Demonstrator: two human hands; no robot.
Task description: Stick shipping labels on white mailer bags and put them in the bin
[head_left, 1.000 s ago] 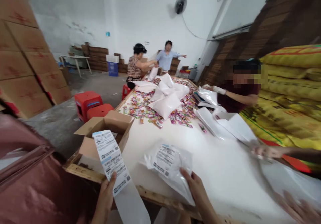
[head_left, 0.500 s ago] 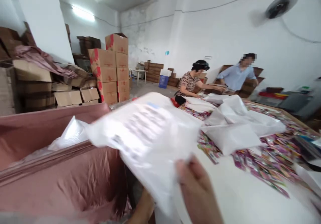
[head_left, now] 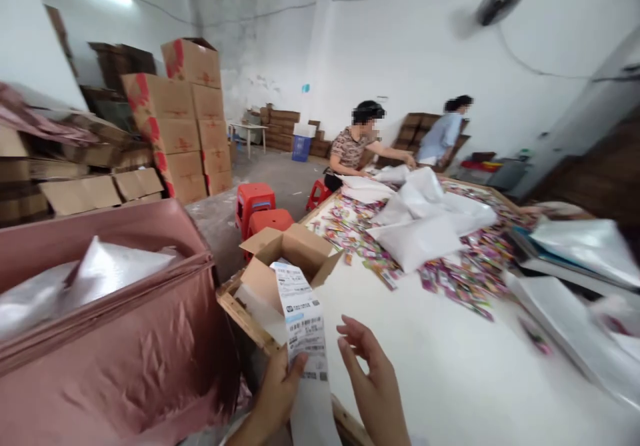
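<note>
Pinching a strip of printed labels (head_left: 301, 313) in my left grip (head_left: 277, 393), thumb clamped on its lower part. My right grip (head_left: 375, 383) hovers just beside the strip, fingers apart, holding nothing. Just behind stands an open cardboard box (head_left: 300, 253) at the white surface's (head_left: 450, 366) corner; to the left, a pink-lined bin (head_left: 125, 353).

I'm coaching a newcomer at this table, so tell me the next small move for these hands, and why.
Probably bring the right hand across to pinch the edge of the label strip. The left hand grips that strip upright with its thumb on the printed face, while the right hand hangs open beside it, holding nothing.
</note>
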